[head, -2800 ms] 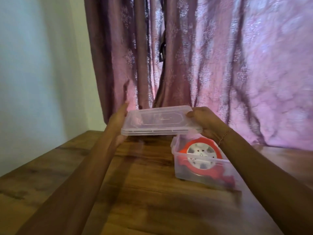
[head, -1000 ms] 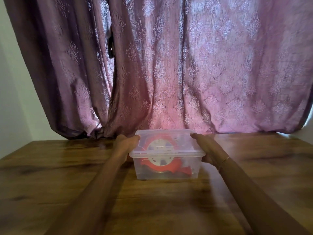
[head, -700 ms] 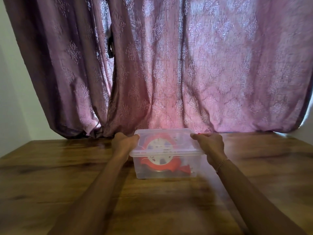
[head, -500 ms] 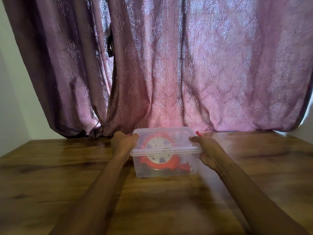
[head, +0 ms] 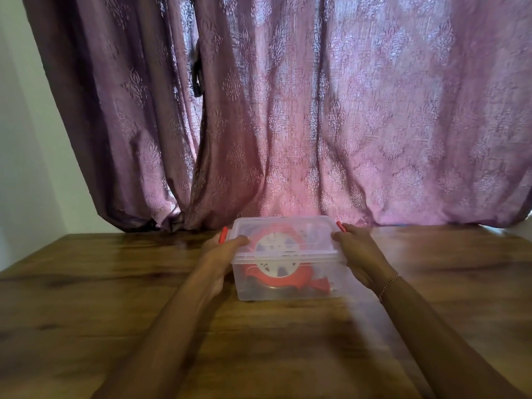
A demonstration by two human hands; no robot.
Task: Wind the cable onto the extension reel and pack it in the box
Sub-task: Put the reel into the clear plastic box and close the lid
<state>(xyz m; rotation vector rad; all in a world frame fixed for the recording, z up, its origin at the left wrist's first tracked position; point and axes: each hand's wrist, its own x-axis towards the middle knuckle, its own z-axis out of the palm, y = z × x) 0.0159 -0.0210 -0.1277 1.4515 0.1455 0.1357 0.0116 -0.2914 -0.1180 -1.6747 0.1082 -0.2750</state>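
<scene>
On the wooden table [head: 115,298], both hands clasp the lidded box [head: 288,289] holding the reel [head: 277,273]

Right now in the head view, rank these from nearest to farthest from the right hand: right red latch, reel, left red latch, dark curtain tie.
1. Right red latch: at the right hand's fingertips, on the box's right end.
2. Reel: inside the clear box, to the hand's left.
3. Left red latch: on the box's far end, by the left hand.
4. Dark curtain tie: high on the curtain, upper left.
</scene>
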